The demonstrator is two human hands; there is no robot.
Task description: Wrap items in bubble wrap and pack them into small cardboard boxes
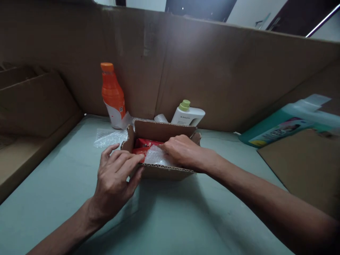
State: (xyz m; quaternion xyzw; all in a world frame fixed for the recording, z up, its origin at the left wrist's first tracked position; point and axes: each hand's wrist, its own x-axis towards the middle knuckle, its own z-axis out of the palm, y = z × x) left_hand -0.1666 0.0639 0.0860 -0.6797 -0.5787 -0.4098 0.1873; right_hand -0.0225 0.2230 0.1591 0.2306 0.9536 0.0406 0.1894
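A small open cardboard box [164, 173] stands on the pale green surface in the middle of the head view. Red packets [140, 150] lie inside at its left, and a piece of bubble wrap [157, 156] is beside and partly over them. My left hand [117, 173] grips the front left edge of the box, thumb outside and index finger over the rim, the other fingers spread. Reaching into the box from the right, my right hand [183, 150] is closed on the bubble wrap; its fingertips are partly hidden.
Behind the box stand an orange bottle [113, 94] and a white bottle with a green cap [187, 115]. More bubble wrap [110, 138] lies at back left. A teal liquid bottle [281, 122] leans at right behind a cardboard piece [302, 166]. Tall cardboard walls [212, 78] enclose the surface.
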